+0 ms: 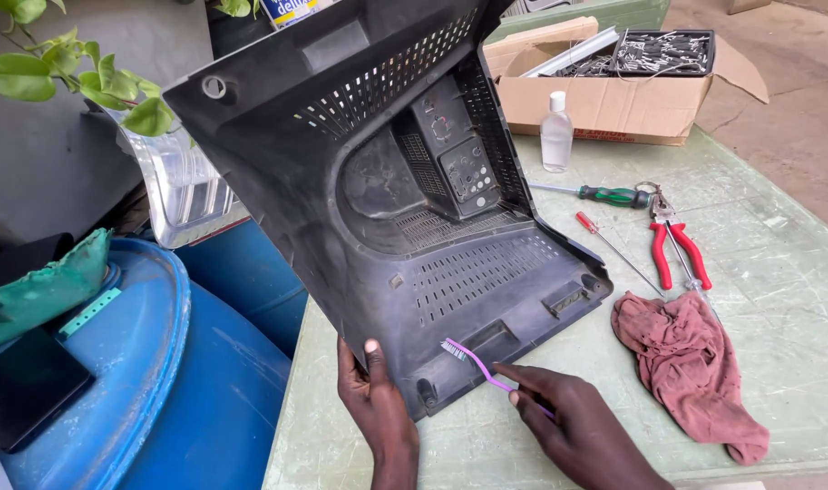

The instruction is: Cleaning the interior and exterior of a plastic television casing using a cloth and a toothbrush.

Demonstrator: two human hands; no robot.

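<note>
Toothbrush (pixel 479 367), pinched in the right hand (pixel 582 426), bristles touching the black casing (pixel 378 200); left hand (pixel 373 399) grips the casing's lower edge.

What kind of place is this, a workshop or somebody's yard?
Probably an outdoor repair spot for electronics. A black casing is being brushed with a toothbrush on a worn green table, with screwdrivers and pliers beside it, a box of parts behind, and bare ground nearby.
</note>
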